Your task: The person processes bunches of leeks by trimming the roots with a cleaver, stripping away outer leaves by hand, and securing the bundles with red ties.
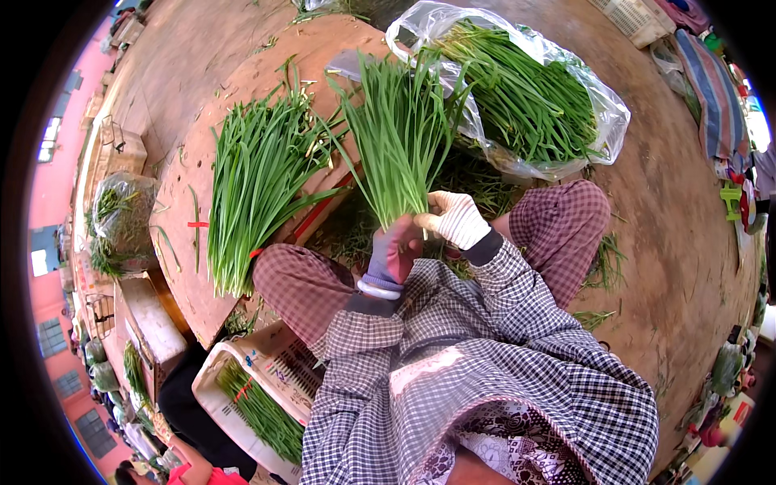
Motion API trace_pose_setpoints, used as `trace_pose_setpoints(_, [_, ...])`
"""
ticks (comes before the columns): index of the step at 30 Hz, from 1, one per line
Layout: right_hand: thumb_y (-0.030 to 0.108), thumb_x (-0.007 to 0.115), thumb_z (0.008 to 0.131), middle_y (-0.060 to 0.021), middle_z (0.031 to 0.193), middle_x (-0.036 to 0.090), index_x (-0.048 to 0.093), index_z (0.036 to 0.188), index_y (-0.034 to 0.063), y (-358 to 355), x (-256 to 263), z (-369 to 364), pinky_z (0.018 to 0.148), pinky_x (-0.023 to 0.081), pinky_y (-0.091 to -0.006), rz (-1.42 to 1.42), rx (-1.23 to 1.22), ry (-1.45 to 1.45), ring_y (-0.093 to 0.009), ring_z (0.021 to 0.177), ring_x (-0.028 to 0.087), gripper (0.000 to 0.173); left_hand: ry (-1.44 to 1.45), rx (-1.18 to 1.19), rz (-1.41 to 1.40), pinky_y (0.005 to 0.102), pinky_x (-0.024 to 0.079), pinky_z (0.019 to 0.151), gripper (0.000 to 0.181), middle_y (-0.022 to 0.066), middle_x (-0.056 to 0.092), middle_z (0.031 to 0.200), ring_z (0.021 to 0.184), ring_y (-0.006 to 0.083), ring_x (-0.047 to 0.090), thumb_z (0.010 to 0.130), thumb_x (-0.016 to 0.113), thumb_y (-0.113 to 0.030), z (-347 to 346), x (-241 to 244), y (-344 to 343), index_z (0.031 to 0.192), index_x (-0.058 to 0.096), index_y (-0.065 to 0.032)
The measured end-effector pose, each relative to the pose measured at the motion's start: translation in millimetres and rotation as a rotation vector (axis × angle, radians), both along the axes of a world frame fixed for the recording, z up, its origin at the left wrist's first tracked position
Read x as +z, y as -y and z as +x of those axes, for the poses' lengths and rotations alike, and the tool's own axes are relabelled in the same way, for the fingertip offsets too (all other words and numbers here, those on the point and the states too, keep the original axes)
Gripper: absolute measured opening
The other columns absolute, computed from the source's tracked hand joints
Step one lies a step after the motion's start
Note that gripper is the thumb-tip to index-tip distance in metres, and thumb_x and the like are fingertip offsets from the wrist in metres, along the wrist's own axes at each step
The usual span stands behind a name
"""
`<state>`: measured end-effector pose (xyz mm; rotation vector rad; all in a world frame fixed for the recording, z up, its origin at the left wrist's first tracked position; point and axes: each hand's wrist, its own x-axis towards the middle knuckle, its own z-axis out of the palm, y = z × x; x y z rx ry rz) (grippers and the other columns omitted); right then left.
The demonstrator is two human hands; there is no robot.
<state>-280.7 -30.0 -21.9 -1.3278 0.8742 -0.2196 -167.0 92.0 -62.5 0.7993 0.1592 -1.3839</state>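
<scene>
In front of me, a loose bunch of garlic chives (397,133) fans upward, gathered at its pale stem ends. My left hand (394,250), in a purple glove with a white bangle at the wrist, grips those ends from below. On the right side of the same ends, the fingers of my right hand (458,218), in a striped white glove, pinch the stems. A larger pile of garlic chives (257,182) lies on a board (182,200) to the left. Its lower right edge comes near my left knee.
An open clear plastic bag (615,121) full of chives (527,91) lies at the upper right. A white plastic crate (209,379) with a red-tied bundle (260,406) stands at lower left. Another person's arm (191,458) shows beyond it. Leaf scraps (479,182) litter the floor.
</scene>
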Motion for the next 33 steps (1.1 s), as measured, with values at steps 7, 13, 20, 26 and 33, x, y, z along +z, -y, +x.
trace_pose_setpoints(7, [0.005, 0.071, 0.077, -0.0063, 0.068, 0.064, 0.066, 0.09, -0.0051, 6, 2, -12, 0.048, 0.045, -0.0233, 0.032, -0.156, 0.079, -0.008, 0.052, 0.055, 0.018, -0.018, 0.028, 0.064, 0.0228, 0.046, 0.054, 0.016, 0.0039, 0.06, 0.082, 0.066, 0.0106, 0.055, 0.089, 0.065, -0.017, 4, -7, 0, 0.097, 0.058, -0.0047])
trace_pose_setpoints(13, [0.006, 0.069, 0.08, -0.0074, 0.064, 0.064, 0.066, 0.088, -0.0049, -2, 5, 0, 0.043, 0.045, -0.0218, 0.023, -0.095, 0.02, -0.009, 0.048, 0.057, 0.014, 0.127, -0.073, -0.039, 0.0343, 0.057, 0.079, 0.028, 0.0047, 0.064, 0.104, 0.095, 0.0163, 0.063, 0.091, 0.064, -0.019, -7, 14, 1, 0.115, 0.058, -0.0047])
trace_pose_setpoints(20, [0.011, 0.062, 0.088, -0.0086, 0.069, 0.066, 0.066, 0.095, -0.0062, -1, 5, -1, 0.048, 0.049, -0.0259, -0.005, 0.043, -0.054, -0.012, 0.052, 0.061, 0.019, 0.261, -0.119, 0.062, 0.0375, 0.055, 0.084, 0.033, 0.0029, 0.063, 0.111, 0.098, 0.0155, 0.062, 0.088, 0.065, -0.017, -4, 14, 0, 0.119, 0.058, -0.0092])
trace_pose_setpoints(26, [0.017, 0.072, 0.079, -0.0101, 0.064, 0.065, 0.069, 0.083, -0.0029, -1, -22, -3, 0.052, 0.048, -0.0272, -0.585, 0.08, -0.086, -0.012, 0.055, 0.059, 0.021, 0.329, -0.11, 0.144, 0.0314, 0.053, 0.075, 0.021, 0.0005, 0.065, 0.095, 0.086, 0.0126, 0.062, 0.087, 0.066, -0.015, -6, 1, 2, 0.107, 0.063, -0.0078])
trace_pose_setpoints(33, [0.015, 0.076, 0.074, -0.0067, 0.062, 0.064, 0.066, 0.073, -0.0038, -7, 36, -13, 0.049, 0.045, -0.0246, -0.154, -0.098, 0.039, -0.008, 0.055, 0.056, 0.021, 0.13, 0.006, 0.072, 0.0293, 0.054, 0.067, 0.011, 0.0037, 0.064, 0.082, 0.072, 0.0131, 0.061, 0.087, 0.066, -0.012, 4, -2, -4, 0.092, 0.064, -0.0023])
